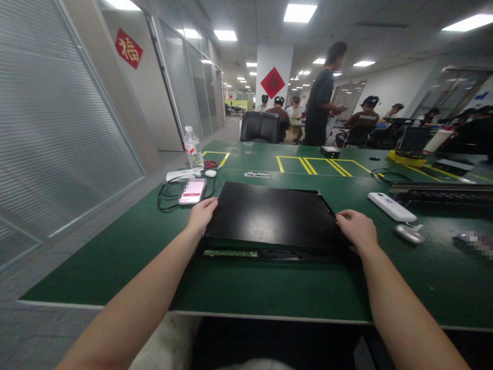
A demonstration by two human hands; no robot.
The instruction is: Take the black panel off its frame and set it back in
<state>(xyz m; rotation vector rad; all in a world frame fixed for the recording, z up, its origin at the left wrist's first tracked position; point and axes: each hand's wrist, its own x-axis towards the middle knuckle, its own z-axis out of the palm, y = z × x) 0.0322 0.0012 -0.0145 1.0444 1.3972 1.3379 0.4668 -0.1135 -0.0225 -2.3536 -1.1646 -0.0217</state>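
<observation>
A flat black panel (269, 213) lies tilted over a black chassis on the green table (115, 257). A strip of green circuit board (230, 253) shows under its near edge. My left hand (202, 215) grips the panel's left edge, fingers curled around it. My right hand (357, 228) grips the right edge in the same way. The panel's near side sits slightly raised above the chassis.
A phone (191, 191), a cable, a white device and a water bottle (193, 148) sit at the left. A white remote-like unit (391, 206) and a grey mouse (409, 233) lie to the right. Another chassis (442, 194) is further right. Several people sit or stand behind.
</observation>
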